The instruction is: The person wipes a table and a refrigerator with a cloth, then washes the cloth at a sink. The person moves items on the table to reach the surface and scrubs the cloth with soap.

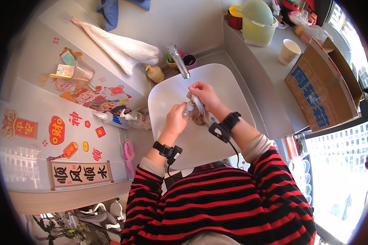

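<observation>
Over a white washbasin [168, 144], below a metal faucet [180, 62], both hands are close together. My left hand [177, 118] grips a small clear plastic or glass item [187, 111], whose exact kind I cannot tell. My right hand [205, 95] holds a wet, greyish-beige cloth [198, 114] by its upper part, and the cloth hangs down beside the clear item. A thin stream of water seems to fall from the faucet beside the right fingertips. Black straps with small devices sit on both wrists.
A pump bottle [155, 74] stands behind the basin, near a hanging white towel [125, 49]. More pump bottles [119, 119] are at the left. On the right ledge are a green lidded bucket [257, 26], a paper cup [289, 52] and a cardboard box [323, 88].
</observation>
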A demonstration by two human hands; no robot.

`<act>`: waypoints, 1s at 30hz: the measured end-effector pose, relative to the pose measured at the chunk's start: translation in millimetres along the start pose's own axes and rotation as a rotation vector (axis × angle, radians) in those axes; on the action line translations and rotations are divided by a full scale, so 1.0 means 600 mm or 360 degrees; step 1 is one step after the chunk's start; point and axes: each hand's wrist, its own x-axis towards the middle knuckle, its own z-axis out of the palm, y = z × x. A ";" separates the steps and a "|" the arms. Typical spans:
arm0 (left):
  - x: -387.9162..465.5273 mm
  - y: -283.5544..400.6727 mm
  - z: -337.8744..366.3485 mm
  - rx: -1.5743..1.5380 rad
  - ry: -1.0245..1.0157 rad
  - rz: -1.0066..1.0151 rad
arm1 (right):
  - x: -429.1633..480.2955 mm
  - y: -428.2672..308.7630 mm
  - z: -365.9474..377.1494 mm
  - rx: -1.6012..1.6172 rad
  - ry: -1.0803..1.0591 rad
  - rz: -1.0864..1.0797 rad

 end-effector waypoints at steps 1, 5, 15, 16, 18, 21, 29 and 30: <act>0.005 -0.001 -0.001 0.0008 -0.0030 -0.0034 | 0.001 0.001 -0.001 -0.0185 0.0033 -0.0061; 0.019 -0.005 -0.004 -0.0009 0.0038 -0.0082 | -0.005 -0.009 -0.012 0.0192 0.0093 -0.0010; 0.043 -0.022 -0.003 0.0312 -0.0062 -0.0145 | -0.016 -0.070 -0.050 0.0611 0.0217 -0.0308; 0.048 -0.024 0.000 0.0235 -0.0022 -0.0102 | -0.010 -0.064 -0.049 0.0584 0.0147 -0.0222; 0.057 -0.027 0.007 0.0158 0.0040 -0.0019 | 0.003 -0.048 -0.045 0.0373 -0.0057 -0.0063; 0.069 -0.031 0.024 0.0148 0.0094 0.0076 | 0.020 -0.026 -0.035 0.0225 -0.0138 0.0311; 0.079 -0.052 0.036 0.0126 0.0119 0.0219 | 0.046 -0.005 -0.021 0.0179 0.0122 0.0459; 0.078 -0.053 0.034 0.0099 0.0124 0.0230 | 0.049 -0.001 -0.022 0.0327 0.0051 0.0399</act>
